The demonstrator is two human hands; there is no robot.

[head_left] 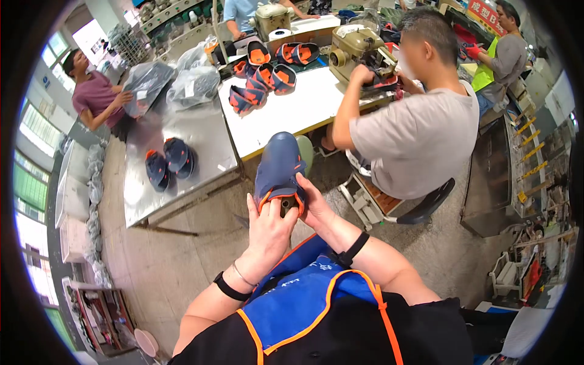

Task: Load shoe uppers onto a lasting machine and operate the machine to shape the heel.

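In front of me, past the metal table's near corner, is a navy shoe upper (277, 167) with an orange collar lining. It points away from me, its opening toward my body. Fingers of my left hand (269, 230) are tucked into the orange-edged opening, gripping the collar. Along the upper's right side, my right hand (315, 204) closes on its edge near the collar. A rounded green piece (306, 151) shows just behind the upper on the right. What is inside the upper is mostly hidden by my fingers.
Two navy shoe uppers (179, 156) lie on the metal table (137, 204); more sit on the white table (252, 131) alongside plastic-wrapped bundles (193, 86). A seated co-worker (420, 121) works at a beige sewing machine (353, 52) to my right. Another person (100, 97) handles a bag at left.
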